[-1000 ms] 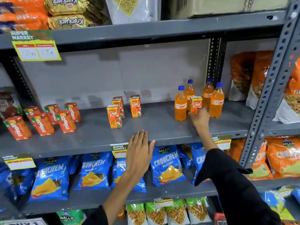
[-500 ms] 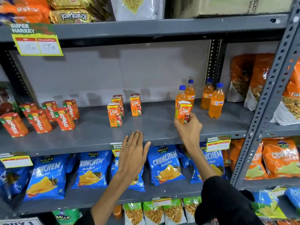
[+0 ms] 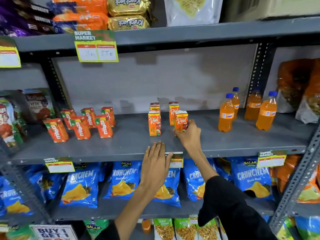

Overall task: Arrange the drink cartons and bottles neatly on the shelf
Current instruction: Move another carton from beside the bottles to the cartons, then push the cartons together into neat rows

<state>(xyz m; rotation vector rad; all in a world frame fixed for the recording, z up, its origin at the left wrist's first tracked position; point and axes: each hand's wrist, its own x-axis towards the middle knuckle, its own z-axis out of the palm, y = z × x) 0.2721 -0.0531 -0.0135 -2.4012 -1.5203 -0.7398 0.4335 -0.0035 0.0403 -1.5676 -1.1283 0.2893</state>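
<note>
My right hand (image 3: 188,134) grips an orange Real juice carton (image 3: 181,120), upright on the grey shelf (image 3: 131,146) in front of another Real carton (image 3: 173,108). Two more Real cartons (image 3: 154,123) stand just to the left, one behind the other. My left hand (image 3: 155,163) rests flat on the shelf's front edge, fingers apart, holding nothing. Several red Maaza cartons (image 3: 80,125) stand in two rows at the left. Several orange Fanta bottles (image 3: 226,114) with blue caps stand at the right.
Blue Crunchem snack bags (image 3: 126,181) fill the shelf below. Biscuit packs (image 3: 128,13) lie on the shelf above. Orange snack bags (image 3: 301,87) sit past the right upright (image 3: 259,71). Price tags (image 3: 97,47) hang on the shelf edges.
My right hand took a Real carton from among the Fanta bottles and carried it left to the group of Real cartons. The left hand stayed on the shelf edge.
</note>
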